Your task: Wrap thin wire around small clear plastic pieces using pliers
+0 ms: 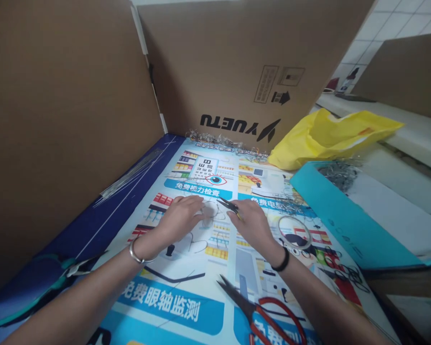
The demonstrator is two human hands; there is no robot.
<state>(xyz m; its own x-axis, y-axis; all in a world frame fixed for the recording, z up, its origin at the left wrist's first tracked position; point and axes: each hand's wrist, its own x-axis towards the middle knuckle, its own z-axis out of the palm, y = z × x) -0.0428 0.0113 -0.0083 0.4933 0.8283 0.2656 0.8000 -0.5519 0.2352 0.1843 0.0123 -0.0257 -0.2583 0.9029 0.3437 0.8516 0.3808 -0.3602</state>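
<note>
Left hand (181, 218): fingers curled down, pinning wire loop (210, 212) on the poster-covered table (187, 306), mid-poster. Right hand (253, 223): fingers closed around small pliers (228, 205), tips at the loop. Red scissors (269, 314) near right forearm.

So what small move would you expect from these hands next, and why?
Probably easing the small pliers toward the left hand and pinching the thin wire loop. The left hand lies flat, seemingly pinning the wire to the poster, and the right hand holds the pliers with their tip just short of those fingers.
</note>
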